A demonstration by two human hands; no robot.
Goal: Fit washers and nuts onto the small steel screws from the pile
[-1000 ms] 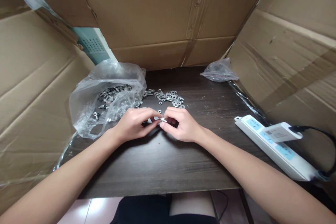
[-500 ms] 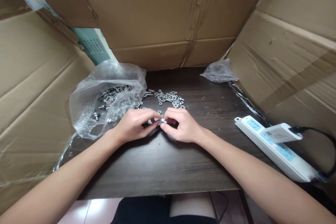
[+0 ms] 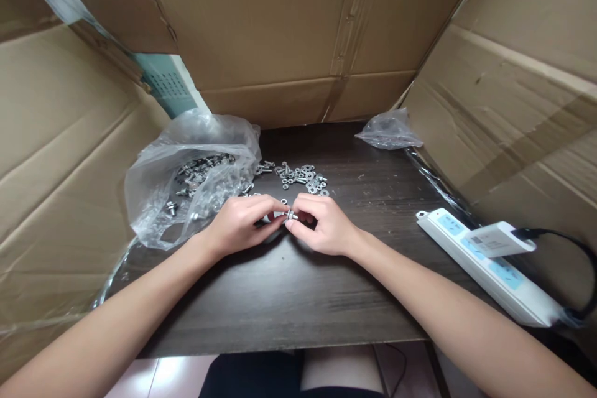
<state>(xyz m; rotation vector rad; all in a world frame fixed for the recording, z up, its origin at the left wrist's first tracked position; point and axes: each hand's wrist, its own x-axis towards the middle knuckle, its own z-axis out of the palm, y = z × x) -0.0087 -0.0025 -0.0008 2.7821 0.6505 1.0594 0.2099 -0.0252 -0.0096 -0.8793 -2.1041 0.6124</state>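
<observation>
Between my two hands, low over the dark table, is a small silver bolt with a washer or nut around its shank. My left hand pinches its left end between thumb and fingertips. From the right, my right hand closes thumb and forefinger on the washer or nut; the exact contact is partly hidden by the fingers. A loose nut lies just beyond the fingertips. Farther back is a scattered pile of bolts, nuts and washers.
On the left, an open clear plastic bag holds many metal fasteners. A smaller plastic bag lies at the back right. A white power strip with a plugged-in adapter runs along the right. Cardboard walls enclose the table.
Both hands keep nearly the same place and grip. The fingers have shifted slightly around the bolt, and the whole view has tilted a little.
</observation>
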